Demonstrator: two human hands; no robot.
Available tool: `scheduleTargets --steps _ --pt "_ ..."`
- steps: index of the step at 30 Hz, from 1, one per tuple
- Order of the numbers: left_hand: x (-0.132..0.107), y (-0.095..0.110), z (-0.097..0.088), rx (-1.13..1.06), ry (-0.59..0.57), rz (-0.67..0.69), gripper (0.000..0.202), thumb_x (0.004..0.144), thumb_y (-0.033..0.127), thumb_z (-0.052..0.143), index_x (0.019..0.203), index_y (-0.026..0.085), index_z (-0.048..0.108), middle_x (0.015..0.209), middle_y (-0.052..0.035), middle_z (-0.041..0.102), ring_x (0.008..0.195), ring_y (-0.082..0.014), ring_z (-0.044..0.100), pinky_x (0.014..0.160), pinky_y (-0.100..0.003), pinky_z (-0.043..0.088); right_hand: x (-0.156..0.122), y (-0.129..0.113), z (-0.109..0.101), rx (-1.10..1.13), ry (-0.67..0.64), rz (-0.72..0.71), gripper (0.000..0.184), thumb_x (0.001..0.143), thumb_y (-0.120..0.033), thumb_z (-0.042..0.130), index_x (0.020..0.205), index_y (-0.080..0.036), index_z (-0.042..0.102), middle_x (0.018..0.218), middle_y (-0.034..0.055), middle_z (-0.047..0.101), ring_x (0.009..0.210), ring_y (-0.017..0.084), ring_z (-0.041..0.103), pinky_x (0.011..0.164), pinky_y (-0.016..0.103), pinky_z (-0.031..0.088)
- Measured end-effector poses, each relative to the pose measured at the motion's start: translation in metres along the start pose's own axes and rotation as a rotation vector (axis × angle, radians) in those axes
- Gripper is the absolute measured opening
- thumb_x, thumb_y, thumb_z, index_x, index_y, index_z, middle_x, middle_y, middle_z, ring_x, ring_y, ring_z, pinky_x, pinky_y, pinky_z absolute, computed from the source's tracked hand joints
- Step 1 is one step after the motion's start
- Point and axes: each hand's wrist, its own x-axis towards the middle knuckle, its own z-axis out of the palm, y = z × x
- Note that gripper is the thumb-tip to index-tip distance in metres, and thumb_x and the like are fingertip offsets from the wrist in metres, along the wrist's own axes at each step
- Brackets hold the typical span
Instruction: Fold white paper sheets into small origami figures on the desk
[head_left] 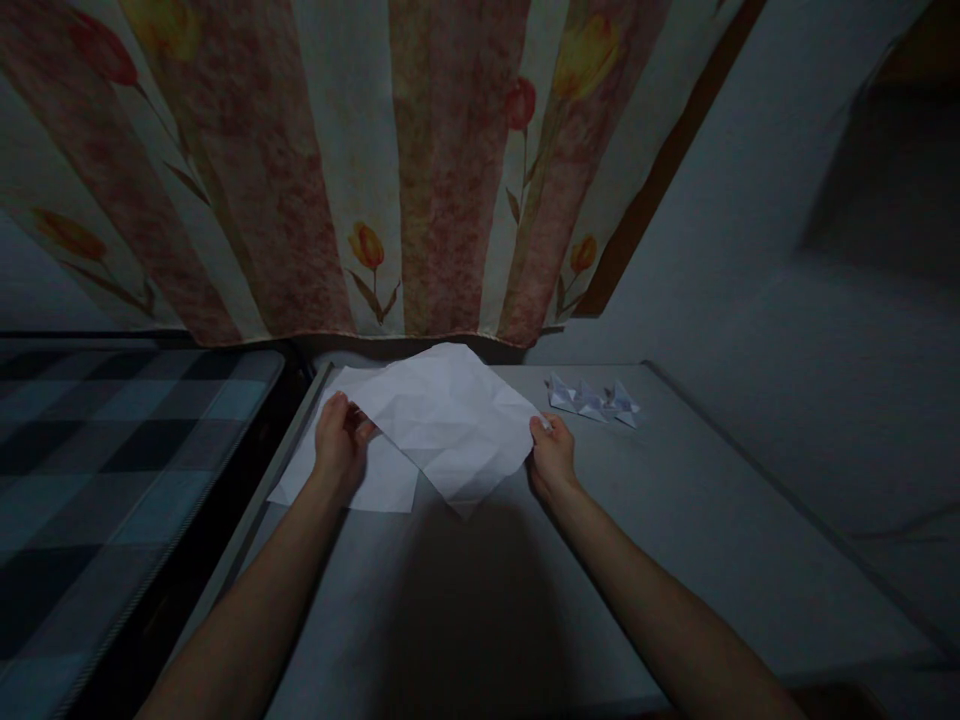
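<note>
A creased sheet of white paper (454, 420) is held up by its left and right corners, one corner pointing down toward me. My left hand (341, 445) pinches the left corner, and my right hand (553, 448) grips the right corner between thumb and fingers. Beneath the raised sheet, at the left, flat white paper (386, 480) lies on the table; part of it is hidden by the held sheet and my left hand. Right of my right hand stand several small folded paper boats (591, 400) in a row.
The light table (675, 520) runs along a wall at the right. A bed with a checked cover (135, 480) stands close on the left. Behind the table hangs a striped curtain with tulips (442, 180). A dark shadow falls across the table's near middle.
</note>
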Motion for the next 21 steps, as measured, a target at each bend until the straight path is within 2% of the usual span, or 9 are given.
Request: scheduleTargets --steps 1,3,8,11,14,16,17,19,21 --pt "-0.004 -0.003 0.003 0.006 -0.093 -0.035 0.035 0.07 0.042 0.065 0.094 0.019 0.053 0.082 -0.0009 0.063 0.068 -0.0122 0.062 0.059 -0.024 0.05 -0.005 0.0 0.003 0.025 -0.005 0.039 0.032 0.057 -0.034 0.071 0.08 -0.02 0.055 0.061 -0.0053 0.06 0.053 0.012 0.054 0.05 0.024 0.044" --pt "-0.01 -0.011 0.009 0.07 -0.178 -0.014 0.041 0.067 0.034 0.071 0.1 0.019 0.052 0.091 -0.0045 0.065 0.079 -0.0158 0.065 0.069 -0.028 0.053 -0.016 -0.001 0.009 0.051 -0.084 0.15 0.029 0.055 -0.029 0.07 0.076 -0.021 0.052 0.061 -0.0054 0.059 0.054 0.013 0.054 0.048 0.024 0.044" --pt "-0.012 -0.012 0.012 0.24 -0.165 0.254 0.058 0.065 0.025 0.07 0.117 0.023 0.046 0.119 -0.0094 0.06 0.106 -0.0207 0.06 0.09 -0.035 0.05 -0.025 -0.009 0.013 -0.005 -0.345 0.323 0.027 0.053 -0.021 0.067 0.074 -0.021 0.05 0.064 -0.0056 0.057 0.057 0.014 0.055 0.048 0.024 0.044" --pt "-0.004 0.004 0.004 0.237 -0.292 0.216 0.063 0.062 0.024 0.073 0.119 0.023 0.046 0.122 -0.0093 0.059 0.104 -0.0211 0.062 0.087 -0.034 0.052 -0.024 -0.013 0.016 -0.096 -0.437 0.313 0.046 0.052 -0.022 0.073 0.093 -0.022 0.051 0.064 -0.0066 0.059 0.052 0.013 0.054 0.048 0.023 0.041" --pt "0.017 0.026 -0.008 0.275 -0.424 0.065 0.066 0.06 0.024 0.075 0.12 0.022 0.048 0.11 -0.0094 0.065 0.086 -0.0209 0.066 0.071 -0.033 0.056 -0.029 -0.014 0.027 -0.173 -0.576 0.248 0.055 0.055 -0.022 0.073 0.105 -0.023 0.049 0.059 -0.009 0.055 0.046 0.01 0.05 0.046 0.022 0.039" --pt "0.038 0.04 -0.018 0.401 -0.41 -0.024 0.068 0.058 0.022 0.076 0.121 0.02 0.05 0.093 -0.0077 0.068 0.071 -0.0201 0.067 0.06 -0.032 0.055 -0.036 -0.011 0.038 -0.224 -0.651 0.213 0.055 0.057 -0.021 0.071 0.106 -0.022 0.048 0.058 -0.01 0.053 0.044 0.009 0.048 0.043 0.02 0.037" --pt "0.049 0.046 -0.024 0.514 -0.353 -0.03 0.068 0.058 0.022 0.076 0.121 0.018 0.05 0.085 -0.0069 0.068 0.067 -0.02 0.066 0.058 -0.031 0.054 -0.039 -0.007 0.044 -0.245 -0.665 0.204 0.054 0.058 -0.02 0.07 0.107 -0.023 0.048 0.058 -0.0103 0.052 0.043 0.009 0.047 0.041 0.02 0.037" --pt "0.065 0.056 -0.032 0.873 -0.165 0.07 0.072 0.056 0.021 0.077 0.123 0.013 0.051 0.081 -0.0089 0.067 0.072 -0.0245 0.066 0.061 -0.034 0.054 -0.044 0.002 0.058 -0.277 -0.652 0.189 0.054 0.059 -0.019 0.068 0.108 -0.023 0.046 0.06 -0.0104 0.051 0.043 0.009 0.048 0.039 0.02 0.038" --pt "0.067 0.06 -0.036 1.266 -0.095 0.305 0.074 0.059 0.027 0.077 0.127 0.013 0.051 0.104 -0.0175 0.065 0.098 -0.0337 0.062 0.082 -0.044 0.051 -0.048 0.016 0.071 -0.33 -0.63 0.169 0.053 0.06 -0.016 0.067 0.108 -0.023 0.046 0.062 -0.0099 0.051 0.045 0.01 0.05 0.039 0.021 0.041"
